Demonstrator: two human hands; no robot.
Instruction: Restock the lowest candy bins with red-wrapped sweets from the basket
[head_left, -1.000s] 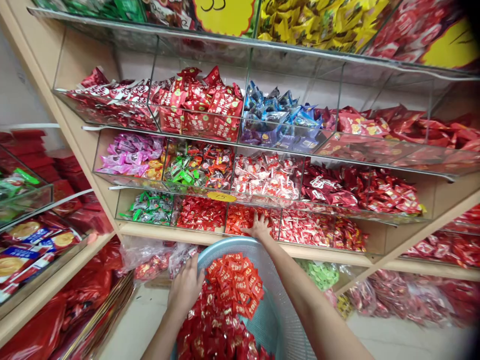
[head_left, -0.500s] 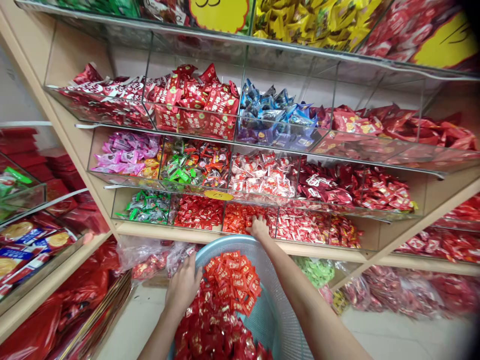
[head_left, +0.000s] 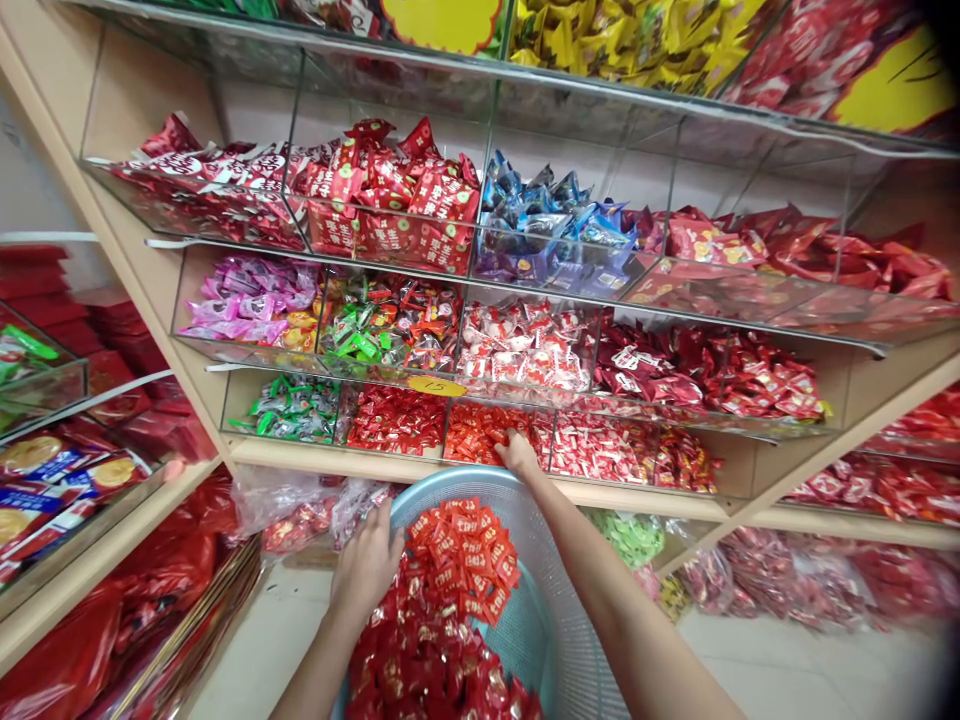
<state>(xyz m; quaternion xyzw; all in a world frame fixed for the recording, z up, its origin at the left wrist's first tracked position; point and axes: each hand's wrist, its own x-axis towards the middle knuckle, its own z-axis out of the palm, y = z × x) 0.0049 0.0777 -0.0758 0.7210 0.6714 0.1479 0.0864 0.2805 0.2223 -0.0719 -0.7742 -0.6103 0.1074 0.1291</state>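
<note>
With the teal basket (head_left: pixel 534 600) as the dial and twelve o'clock toward the shelves, blue-and-red biscuit packs (head_left: pixel 64 475) lie well off between nine and ten. Green-wrapped candies (head_left: pixel 292 407) sit on the bottom shelf (head_left: pixel 307 458) between ten and eleven. The left hand (head_left: pixel 366 562) lies over the basket's rim at ten, fingers laid forward, thumb set apart. Red candies (head_left: pixel 397 418) fill a shelf compartment at eleven. Inside the basket, dark red packets (head_left: pixel 439 660) heap around seven; orange-red packets (head_left: pixel 461 555) touch that heap, near twelve. Beyond the rim at twelve, the right hand (head_left: pixel 519 455) dips among loose orange-red candies (head_left: pixel 480 432); its fingertips are hidden, so I cannot tell whether they pinch any. Red-and-white candies (head_left: pixel 600 445) lie in the neighbouring compartment at one, light green bags (head_left: pixel 630 538) below the shelf at two, reddish bagged goods (head_left: pixel 817 580) toward three.
</note>
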